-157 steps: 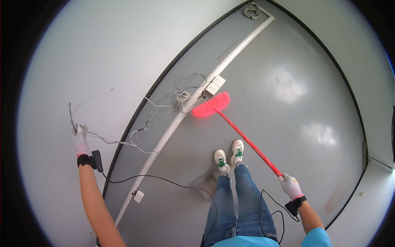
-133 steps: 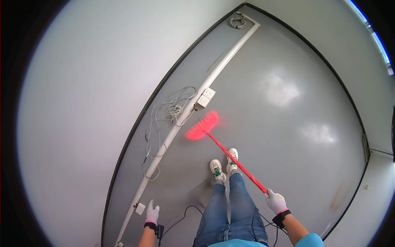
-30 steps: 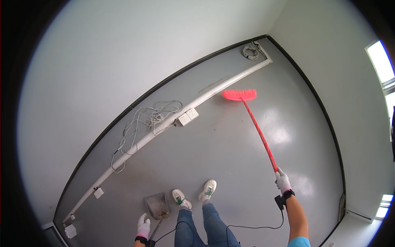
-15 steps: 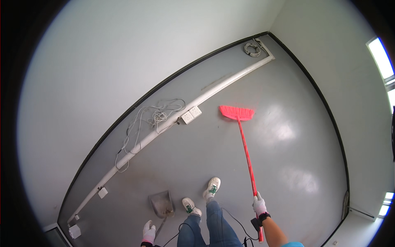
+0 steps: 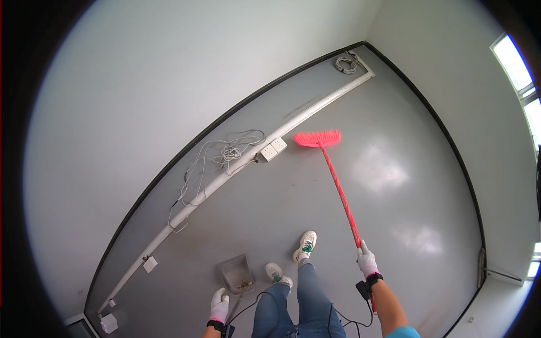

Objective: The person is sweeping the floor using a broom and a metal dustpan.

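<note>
Pink broom point(image 5: 332, 177), gripped at its handle end by the gloved right hand point(image 5: 367, 262), now sweeps nearer the wall sockets point(image 5: 273, 150) than before. Left hand point(image 5: 219, 306) grasps the grey dustpan point(image 5: 235, 271) handle.

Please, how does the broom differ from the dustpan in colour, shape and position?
The broom is bright pink, while the dustpan is grey. The broom is long and thin, with its bristles far out on the floor near the white wall strip; the dustpan is short and wide and sits close to the shoes. The right hand grips the broom; the left hand holds the dustpan's handle. Both touch the floor.
</note>
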A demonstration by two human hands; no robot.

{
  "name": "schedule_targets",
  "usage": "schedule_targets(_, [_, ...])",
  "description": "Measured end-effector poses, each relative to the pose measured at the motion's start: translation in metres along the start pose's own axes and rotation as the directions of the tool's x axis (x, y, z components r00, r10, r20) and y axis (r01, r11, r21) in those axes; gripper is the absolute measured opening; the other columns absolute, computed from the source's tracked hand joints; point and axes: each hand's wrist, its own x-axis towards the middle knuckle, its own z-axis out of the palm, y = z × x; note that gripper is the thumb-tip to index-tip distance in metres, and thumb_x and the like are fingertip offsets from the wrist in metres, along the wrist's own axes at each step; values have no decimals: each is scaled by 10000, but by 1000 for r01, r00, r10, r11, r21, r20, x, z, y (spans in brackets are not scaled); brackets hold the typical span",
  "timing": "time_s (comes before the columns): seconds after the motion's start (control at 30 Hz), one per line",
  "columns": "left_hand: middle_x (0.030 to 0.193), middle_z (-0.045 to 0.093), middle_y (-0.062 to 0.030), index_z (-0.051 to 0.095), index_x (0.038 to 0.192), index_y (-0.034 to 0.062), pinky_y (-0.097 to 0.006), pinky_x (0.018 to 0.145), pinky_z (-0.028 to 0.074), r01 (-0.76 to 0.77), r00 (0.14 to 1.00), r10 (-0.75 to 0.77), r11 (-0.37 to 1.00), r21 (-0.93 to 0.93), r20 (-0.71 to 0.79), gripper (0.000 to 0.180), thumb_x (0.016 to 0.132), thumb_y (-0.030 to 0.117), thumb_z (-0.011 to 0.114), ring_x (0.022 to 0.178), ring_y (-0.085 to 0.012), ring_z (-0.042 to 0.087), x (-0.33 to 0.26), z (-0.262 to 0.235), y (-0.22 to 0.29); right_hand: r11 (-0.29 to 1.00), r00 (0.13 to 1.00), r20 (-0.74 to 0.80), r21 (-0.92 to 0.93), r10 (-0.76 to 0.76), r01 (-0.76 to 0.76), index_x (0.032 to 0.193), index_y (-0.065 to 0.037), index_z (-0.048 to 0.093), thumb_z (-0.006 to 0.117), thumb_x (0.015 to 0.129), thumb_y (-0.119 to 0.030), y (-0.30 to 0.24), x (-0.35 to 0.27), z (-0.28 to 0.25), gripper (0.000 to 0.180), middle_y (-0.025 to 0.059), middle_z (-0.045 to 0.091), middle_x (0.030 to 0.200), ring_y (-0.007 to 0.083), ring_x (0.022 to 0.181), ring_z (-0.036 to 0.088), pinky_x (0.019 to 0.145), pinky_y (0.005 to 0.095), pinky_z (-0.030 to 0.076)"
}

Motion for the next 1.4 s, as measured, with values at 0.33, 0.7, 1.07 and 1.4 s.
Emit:
schedule_targets(0.33, [1207, 542, -128, 522, 1195, 19, -296, 954, 391, 131, 991, -132, 972, -196, 10, 374, 825, 78, 527, 1108, -219, 518, -29, -14, -29, 968, 999, 19, -250, -29, 33, 1342, -260, 381, 424, 899, -347, 34, -87, 49, 453, 220, 599, 1031, 373, 977, 573, 823, 416, 459])
schedule_targets(0.7, [1171, 550, -94, 500, 1205, 16, -288, 949, 390, 70, 996, -48, 929, -365, 70, 370, 840, 70, 529, 1089, -188, 520, -18, -1, -26, 982, 996, -29, -173, -79, 73, 1327, -219, 404, 429, 902, -330, -5, -74, 53, 440, 217, 611, 974, 377, 926, 586, 786, 417, 465])
schedule_targets(1.07, [1063, 568, -40, 498, 1220, 17, -232, 736, 463, -23, 1000, 26, 943, -332, 5, 373, 847, 19, 501, 826, -99, 537, -21, 47, -46, 968, 996, 80, -252, 42, -21, 1326, -270, 408, 437, 897, -376, 92, -151, 51, 443, 228, 596, 1029, 381, 995, 563, 833, 413, 451])
schedule_targets(1.4, [1061, 580, -82, 494, 1227, 8, -241, 776, 450, -57, 997, 67, 979, -198, 45, 383, 846, 38, 512, 841, -127, 552, -24, 70, -17, 962, 982, 92, 206, 163, -179, 1336, -245, 430, 478, 884, -291, 112, -169, 1, 457, 52, 539, 601, 118, 479, 511, 470, 282, 449])
